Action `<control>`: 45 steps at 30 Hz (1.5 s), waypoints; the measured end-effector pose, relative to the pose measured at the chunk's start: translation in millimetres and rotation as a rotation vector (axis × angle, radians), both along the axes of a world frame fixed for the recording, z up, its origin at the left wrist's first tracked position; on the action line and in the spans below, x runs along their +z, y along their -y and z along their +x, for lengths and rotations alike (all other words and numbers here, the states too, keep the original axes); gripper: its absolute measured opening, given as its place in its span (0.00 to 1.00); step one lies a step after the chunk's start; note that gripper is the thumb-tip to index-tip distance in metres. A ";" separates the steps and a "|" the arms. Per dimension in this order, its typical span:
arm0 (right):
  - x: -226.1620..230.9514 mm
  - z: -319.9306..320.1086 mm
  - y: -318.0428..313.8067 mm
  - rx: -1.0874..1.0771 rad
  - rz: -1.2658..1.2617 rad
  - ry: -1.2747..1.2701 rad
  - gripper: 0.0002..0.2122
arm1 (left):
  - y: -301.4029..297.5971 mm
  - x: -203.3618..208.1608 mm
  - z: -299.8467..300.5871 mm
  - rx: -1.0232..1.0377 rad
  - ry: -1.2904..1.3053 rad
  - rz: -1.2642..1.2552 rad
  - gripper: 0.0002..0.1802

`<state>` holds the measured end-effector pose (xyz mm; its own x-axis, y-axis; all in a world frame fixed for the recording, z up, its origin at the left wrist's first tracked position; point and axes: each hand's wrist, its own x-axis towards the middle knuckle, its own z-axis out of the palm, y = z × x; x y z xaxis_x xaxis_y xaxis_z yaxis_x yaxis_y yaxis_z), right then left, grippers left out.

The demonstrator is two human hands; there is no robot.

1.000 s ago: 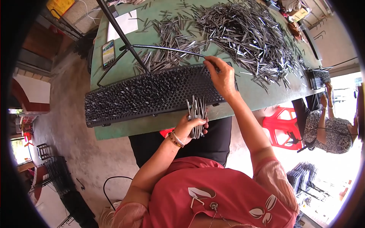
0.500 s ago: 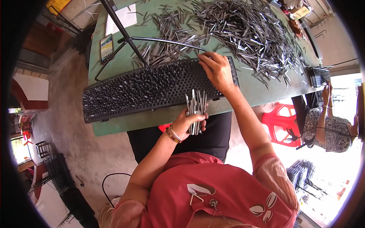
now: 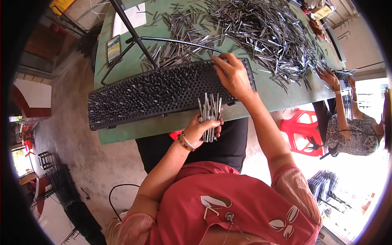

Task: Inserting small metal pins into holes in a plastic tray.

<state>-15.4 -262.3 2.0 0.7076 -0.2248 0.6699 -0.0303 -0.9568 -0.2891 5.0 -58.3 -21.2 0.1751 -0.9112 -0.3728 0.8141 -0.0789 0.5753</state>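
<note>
My left hand (image 3: 204,127) is closed round a bundle of thin metal strips (image 3: 209,108), held upright at the table's near edge. Just beyond it lies a long black perforated panel (image 3: 163,110). Many short strips (image 3: 139,94) stand in its holes over the left and middle part, while holes toward the right are bare. My right hand (image 3: 234,77) rests over the panel's right part, its bent fingertips at the far edge beside the end of a black rod (image 3: 179,40). Whatever those fingertips pinch is too small to make out.
A large heap of loose metal strips (image 3: 269,36) covers the green table (image 3: 122,136) beyond the panel. A black stand (image 3: 132,30) rises over the panel; a phone (image 3: 114,50) lies at left. At right, another person's hands (image 3: 330,79) work near a red stool (image 3: 300,130).
The panel and the bundle have shifted very slightly. My right hand stays at nearly the same spot. The other person's hand has reached out toward the heap's right edge.
</note>
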 end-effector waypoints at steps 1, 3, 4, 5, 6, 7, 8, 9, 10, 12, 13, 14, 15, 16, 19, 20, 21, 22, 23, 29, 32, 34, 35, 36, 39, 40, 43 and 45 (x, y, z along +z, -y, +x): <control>9.8 -7.3 -4.8 0.016 0.277 -0.062 0.09 | 0.2 0.5 0.3 0.007 -0.004 -0.006 0.19; 10.8 -24.7 -2.3 0.127 0.599 -0.210 0.09 | 0.3 2.8 0.5 0.034 -0.012 0.000 0.19; 14.2 -32.9 -5.1 0.126 0.598 -0.209 0.09 | 1.0 4.4 0.7 0.058 -0.018 0.004 0.20; 20.1 -41.2 -11.7 0.169 0.756 -0.374 0.10 | 1.2 6.3 1.5 0.059 -0.017 0.004 0.20; 23.5 -46.9 -17.8 0.212 0.912 -0.541 0.10 | 1.1 8.4 2.0 0.073 -0.011 0.003 0.18; 19.5 -48.5 -22.9 0.279 1.014 -0.483 0.10 | 2.8 9.5 1.9 0.079 -0.005 -0.001 0.17; 20.4 -52.0 -23.5 0.273 1.012 -0.479 0.10 | 3.7 9.0 1.3 0.074 -0.004 -0.005 0.17; 23.7 -54.8 -23.6 0.191 1.123 -0.491 0.10 | 3.7 7.7 0.1 0.071 0.007 0.008 0.16; 26.4 -54.9 -23.8 0.113 1.235 -0.503 0.10 | 2.9 6.9 -1.2 0.073 0.020 0.022 0.14; 27.5 -51.5 -16.0 0.100 1.225 -0.490 0.09 | 2.6 5.9 -3.1 0.083 0.019 0.035 0.12; 31.5 -48.5 -12.7 0.109 1.232 -0.484 0.09 | 2.6 3.6 -3.8 0.094 0.007 0.063 0.13; 33.7 -45.5 -9.9 0.118 1.240 -0.479 0.10 | 2.3 2.4 -4.6 0.106 -0.006 0.090 0.14; 32.4 -42.7 -7.9 0.068 1.210 -0.421 0.10 | 1.3 2.5 -6.0 0.111 -0.029 0.107 0.16; 33.0 -38.1 -7.0 0.074 1.208 -0.420 0.10 | 0.2 -0.7 -7.7 0.115 -0.025 0.106 0.16; 25.2 -18.2 -5.4 -0.040 0.992 -0.057 0.10 | -2.4 -9.7 -10.0 0.083 -0.044 0.110 0.19; 16.6 -11.6 -2.8 -0.043 0.992 -0.055 0.10 | -2.0 -9.4 -10.1 0.079 -0.044 0.110 0.19; 8.1 -4.8 -0.9 -0.038 0.919 0.000 0.09 | -1.6 -9.7 -10.2 0.075 -0.038 0.123 0.20; 3.4 2.2 -2.1 -0.027 0.845 0.053 0.09 | -1.4 -9.2 -9.5 0.075 -0.032 0.137 0.20; -0.4 6.6 -4.4 -0.021 0.826 0.065 0.09 | -1.6 -7.9 -8.9 0.076 -0.031 0.137 0.20; -6.2 17.7 -8.8 -0.030 0.787 0.078 0.08 | -4.5 -10.4 -5.6 0.098 -0.029 0.138 0.20; -6.1 19.6 -12.0 -0.037 0.751 0.074 0.08 | -4.9 -11.8 -6.1 0.092 -0.023 0.117 0.20; -5.7 19.4 -12.1 -0.017 0.698 0.082 0.07 | -5.0 -9.7 -6.5 0.094 -0.039 0.121 0.21; -2.8 18.9 -11.7 -0.003 0.625 0.087 0.07 | -5.4 -9.6 -6.4 0.095 -0.041 0.123 0.21; -1.7 18.6 -11.8 0.011 0.552 0.092 0.06 | -6.0 -9.7 -6.0 0.089 -0.024 0.124 0.21; -4.1 18.5 -13.4 0.023 0.544 0.090 0.06 | -7.0 -10.0 -4.7 0.077 -0.007 0.122 0.21; -7.6 18.2 -12.1 0.022 0.544 0.092 0.06 | -6.4 -9.6 -4.1 0.073 -0.001 0.116 0.21; -14.8 16.7 -11.2 0.044 0.397 0.068 0.07 | -6.2 -8.8 -3.7 0.068 0.015 0.087 0.22; -9.2 14.5 -14.7 0.009 0.172 -0.016 0.07 | -6.1 -6.7 -2.9 0.065 0.024 0.091 0.22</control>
<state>-0.9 -247.6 -7.2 0.7204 -0.3290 0.6105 -0.0280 -0.8934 -0.4483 2.1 -52.2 -27.9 0.2425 -0.8600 -0.4490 0.8056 -0.0794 0.5872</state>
